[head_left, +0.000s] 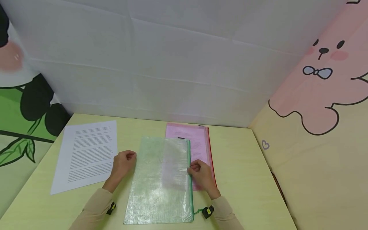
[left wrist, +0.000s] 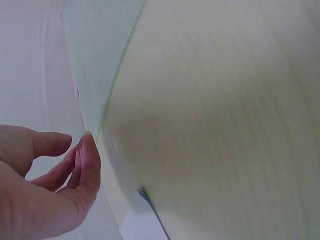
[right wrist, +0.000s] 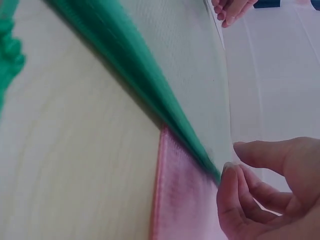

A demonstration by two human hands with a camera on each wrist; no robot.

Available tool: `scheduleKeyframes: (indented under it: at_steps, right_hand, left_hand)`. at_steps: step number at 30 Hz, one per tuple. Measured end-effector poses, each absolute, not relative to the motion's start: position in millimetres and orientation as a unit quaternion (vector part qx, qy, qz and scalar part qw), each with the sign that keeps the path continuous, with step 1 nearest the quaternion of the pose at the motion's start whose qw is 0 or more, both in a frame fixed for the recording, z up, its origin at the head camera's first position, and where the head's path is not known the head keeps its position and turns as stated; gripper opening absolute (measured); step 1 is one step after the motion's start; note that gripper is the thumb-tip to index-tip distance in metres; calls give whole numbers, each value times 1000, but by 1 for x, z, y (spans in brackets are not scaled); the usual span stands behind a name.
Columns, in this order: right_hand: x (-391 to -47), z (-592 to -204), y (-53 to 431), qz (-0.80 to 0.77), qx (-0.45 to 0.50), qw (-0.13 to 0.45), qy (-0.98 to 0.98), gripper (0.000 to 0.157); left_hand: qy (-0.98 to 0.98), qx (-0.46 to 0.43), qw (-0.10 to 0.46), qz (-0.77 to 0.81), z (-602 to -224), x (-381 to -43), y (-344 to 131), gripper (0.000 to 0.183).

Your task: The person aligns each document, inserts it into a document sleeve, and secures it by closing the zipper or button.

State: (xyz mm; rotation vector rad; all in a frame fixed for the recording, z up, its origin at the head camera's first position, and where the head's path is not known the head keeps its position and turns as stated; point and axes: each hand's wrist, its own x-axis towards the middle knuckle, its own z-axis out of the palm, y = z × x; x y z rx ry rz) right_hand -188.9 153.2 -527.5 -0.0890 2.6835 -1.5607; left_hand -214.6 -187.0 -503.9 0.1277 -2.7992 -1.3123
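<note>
A translucent green zip folder (head_left: 158, 179) with a ribbed surface lies flat in front of me, its green zipper edge (right wrist: 145, 75) on the right. Partly under it is a pink zip folder (head_left: 188, 131) with a red edge and a printed sheet showing through. Beside the green folder's left edge is my left hand (head_left: 124, 162), fingers loosely bent and thumb apart, holding nothing. My right hand (head_left: 202, 174) is at the zipper edge, over the pink folder. In the right wrist view a small gap shows between its thumb and forefinger, with nothing between them.
A printed white sheet (head_left: 92, 153) lies on the pale wooden table (head_left: 238, 179) at the left. A green cord (head_left: 198, 211) hangs off the zipper edge near the right sleeve. White sheeting (head_left: 178, 64) stands behind the table, with cartoon-printed panels at both sides.
</note>
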Motion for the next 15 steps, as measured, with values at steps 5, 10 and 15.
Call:
scheduleKeyframes:
  at_steps: [5,10,15]
  right_hand:
    - [-195,-525,149,-507,-35,25,861,9]
    - [-203,-522,144,-522,-49,33,851,14]
    - [-209,-518,136,-531,-58,38,844,18]
  left_hand:
    - [-905,49,27,-422,-503,-216,-195,22]
    - [-906,61,31,-417,-499,-216,-203,24]
    - [-907,71,32,-414,-494,-215,-212,26]
